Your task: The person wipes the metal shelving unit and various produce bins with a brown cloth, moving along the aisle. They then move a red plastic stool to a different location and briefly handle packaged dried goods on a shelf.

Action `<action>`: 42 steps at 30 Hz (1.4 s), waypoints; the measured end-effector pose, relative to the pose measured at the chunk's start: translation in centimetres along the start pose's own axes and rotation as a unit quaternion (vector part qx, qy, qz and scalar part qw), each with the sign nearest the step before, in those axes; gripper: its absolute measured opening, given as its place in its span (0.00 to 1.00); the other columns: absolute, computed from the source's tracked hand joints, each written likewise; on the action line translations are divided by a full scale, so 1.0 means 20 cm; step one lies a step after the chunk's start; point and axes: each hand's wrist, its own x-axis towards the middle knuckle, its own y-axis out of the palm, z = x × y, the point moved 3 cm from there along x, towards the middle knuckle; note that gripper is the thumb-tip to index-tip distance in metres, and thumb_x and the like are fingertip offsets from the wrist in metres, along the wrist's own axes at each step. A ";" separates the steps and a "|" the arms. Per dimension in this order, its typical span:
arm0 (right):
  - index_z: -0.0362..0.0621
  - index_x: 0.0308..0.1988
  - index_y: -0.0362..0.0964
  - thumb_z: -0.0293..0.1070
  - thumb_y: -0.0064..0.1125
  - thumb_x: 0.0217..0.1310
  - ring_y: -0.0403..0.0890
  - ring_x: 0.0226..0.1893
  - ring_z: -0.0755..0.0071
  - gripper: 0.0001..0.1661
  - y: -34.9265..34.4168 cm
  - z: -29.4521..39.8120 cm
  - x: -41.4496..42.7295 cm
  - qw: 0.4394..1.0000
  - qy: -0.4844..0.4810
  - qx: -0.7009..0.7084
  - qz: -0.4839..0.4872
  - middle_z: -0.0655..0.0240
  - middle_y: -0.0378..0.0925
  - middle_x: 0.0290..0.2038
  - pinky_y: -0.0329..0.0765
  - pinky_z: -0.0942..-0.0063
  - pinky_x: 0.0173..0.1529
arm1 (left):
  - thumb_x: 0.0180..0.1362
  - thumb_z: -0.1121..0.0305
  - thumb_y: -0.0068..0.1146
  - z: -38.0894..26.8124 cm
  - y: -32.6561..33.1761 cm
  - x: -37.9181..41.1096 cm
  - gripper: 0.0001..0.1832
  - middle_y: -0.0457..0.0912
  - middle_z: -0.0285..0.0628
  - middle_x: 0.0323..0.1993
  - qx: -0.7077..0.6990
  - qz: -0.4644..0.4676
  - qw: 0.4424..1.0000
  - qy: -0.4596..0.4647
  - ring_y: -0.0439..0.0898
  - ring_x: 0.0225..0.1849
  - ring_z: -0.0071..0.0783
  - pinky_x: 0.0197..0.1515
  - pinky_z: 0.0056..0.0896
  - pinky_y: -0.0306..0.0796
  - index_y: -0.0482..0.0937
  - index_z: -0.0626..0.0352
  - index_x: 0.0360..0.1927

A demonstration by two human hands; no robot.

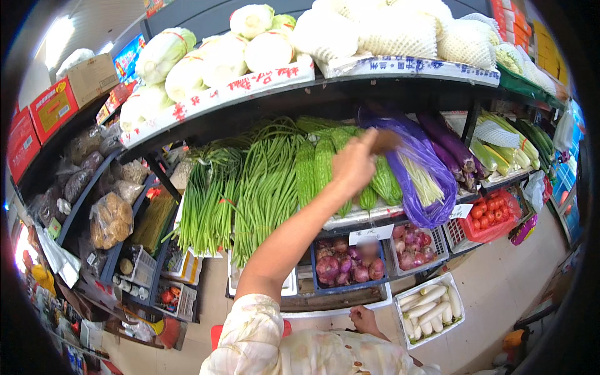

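Observation:
My left hand (355, 164) reaches over the bitter melons (323, 164) on the middle shelf, its fingers bent beside a blurred brown thing (386, 140); whether it grips that thing is unclear. Just right of it, a purple plastic bag (424, 173) holds pale thin stalks (422, 180). Long green beans (269, 183) and bundled green onions (211, 201) lie to the left of the melons. My right hand (363, 319) is low in front of my body, fingers curled, with nothing visible in it, near the edge of a white foam box (328, 311).
Cabbages (161, 54) and net-wrapped produce (398, 37) fill the upper shelf. Eggplants (445, 140) lie right. Below are crates of onions (349, 267) and shallots or small red onions (412, 248), tomatoes in a red bag (492, 215), and a floor box of white radishes (429, 309).

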 end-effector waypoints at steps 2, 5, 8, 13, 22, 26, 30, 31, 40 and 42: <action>0.37 0.31 0.70 0.24 0.51 0.49 0.73 0.22 0.79 0.05 -0.03 -0.02 -0.01 0.998 0.022 0.057 -0.013 0.67 0.75 0.22 0.71 0.80 0.28 | 0.46 0.71 0.52 -0.07 0.15 -0.10 0.29 0.71 0.52 0.46 -0.030 0.103 0.994 0.027 0.75 0.39 0.49 0.39 0.42 0.70 0.64 0.48 0.55; 0.37 0.32 0.69 0.23 0.48 0.50 0.73 0.23 0.78 0.05 -0.08 -0.01 0.00 0.987 0.057 0.146 -0.023 0.67 0.75 0.24 0.71 0.81 0.29 | 0.46 0.69 0.53 -0.16 0.24 -0.39 0.30 0.71 0.53 0.46 -0.087 0.162 0.978 0.094 0.75 0.39 0.51 0.40 0.44 0.70 0.63 0.48 0.57; 0.37 0.31 0.69 0.25 0.46 0.52 0.72 0.23 0.78 0.05 -0.19 0.03 0.04 0.983 0.014 0.174 -0.063 0.66 0.74 0.23 0.70 0.81 0.29 | 0.45 0.69 0.54 -0.21 0.22 -0.62 0.32 0.71 0.54 0.45 -0.145 0.241 0.958 0.046 0.73 0.40 0.52 0.40 0.43 0.68 0.61 0.49 0.58; 0.38 0.26 0.68 0.28 0.47 0.54 0.70 0.21 0.79 0.07 -0.32 0.34 0.06 0.941 0.037 0.317 -0.117 0.67 0.72 0.20 0.68 0.82 0.28 | 0.43 0.69 0.56 -0.01 0.20 -0.90 0.37 0.75 0.54 0.36 -0.197 0.166 0.965 -0.046 0.75 0.33 0.50 0.34 0.45 0.66 0.56 0.56 0.59; 0.36 0.30 0.68 0.26 0.46 0.54 0.72 0.26 0.77 0.05 -0.33 0.63 0.07 0.946 -0.045 0.312 -0.080 0.66 0.74 0.25 0.70 0.80 0.34 | 0.41 0.66 0.61 0.14 0.09 -1.06 0.32 0.76 0.53 0.34 -0.238 0.135 0.942 -0.196 0.76 0.35 0.47 0.37 0.37 0.69 0.63 0.61 0.52; 0.35 0.35 0.68 0.28 0.46 0.55 0.72 0.29 0.76 0.08 -0.32 0.73 0.07 0.934 -0.054 0.343 -0.084 0.65 0.74 0.31 0.71 0.79 0.37 | 0.42 0.68 0.61 0.17 0.08 -1.11 0.33 0.72 0.51 0.44 -0.224 0.045 0.963 -0.144 0.74 0.41 0.48 0.41 0.36 0.69 0.62 0.57 0.54; 0.34 0.40 0.66 0.31 0.45 0.55 0.72 0.33 0.75 0.13 -0.31 0.74 0.06 0.940 -0.080 0.324 -0.074 0.63 0.73 0.35 0.70 0.78 0.39 | 0.42 0.71 0.60 0.19 0.05 -1.13 0.34 0.72 0.49 0.44 -0.236 -0.013 0.964 -0.126 0.74 0.41 0.49 0.40 0.36 0.70 0.61 0.56 0.56; 0.33 0.41 0.65 0.31 0.45 0.56 0.72 0.33 0.75 0.15 -0.30 0.75 0.07 0.941 -0.087 0.321 -0.068 0.62 0.73 0.36 0.70 0.77 0.40 | 0.42 0.72 0.59 0.18 0.04 -1.13 0.34 0.72 0.49 0.43 -0.233 -0.010 0.964 -0.128 0.74 0.40 0.48 0.39 0.36 0.70 0.61 0.56 0.55; 0.33 0.57 0.48 0.33 0.42 0.57 0.62 0.52 0.67 0.30 -0.27 0.83 0.01 0.935 -0.095 0.335 -0.065 0.57 0.59 0.53 0.59 0.71 0.55 | 0.36 0.68 0.59 0.06 0.03 -1.21 0.38 0.68 0.52 0.41 -0.161 -0.023 0.986 0.036 0.73 0.33 0.48 0.35 0.39 0.70 0.61 0.58 0.56; 0.33 0.57 0.47 0.35 0.41 0.58 0.61 0.53 0.66 0.30 -0.27 0.85 0.01 0.926 -0.105 0.349 -0.095 0.57 0.58 0.53 0.58 0.71 0.56 | 0.38 0.66 0.58 0.03 0.00 -1.21 0.37 0.66 0.55 0.44 -0.174 -0.002 0.983 0.064 0.71 0.35 0.50 0.36 0.41 0.68 0.61 0.58 0.57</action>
